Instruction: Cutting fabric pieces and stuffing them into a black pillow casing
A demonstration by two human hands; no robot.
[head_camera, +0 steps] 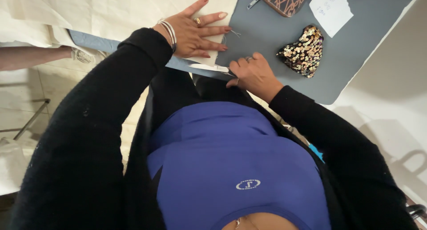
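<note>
Cream paper sheet flat across grey table, white-handled cutter at its near edge.

- The cream cloth in the upper left of the frame looks matt and soft, with a fine woven surface, under the left hand.
- The grey counter cover is smooth and matt.
- The small pouch right of centre is covered in glossy gold and dark sequins that catch the light.
- The patterned case at the top edge looks like printed fabric, with a shiny metal zip pull.
- The white note is plain matt paper.
- The bangles on the left wrist are polished metal.
- The black sleeves are fuzzy knit, the blue top smooth stretch fabric.
</note>
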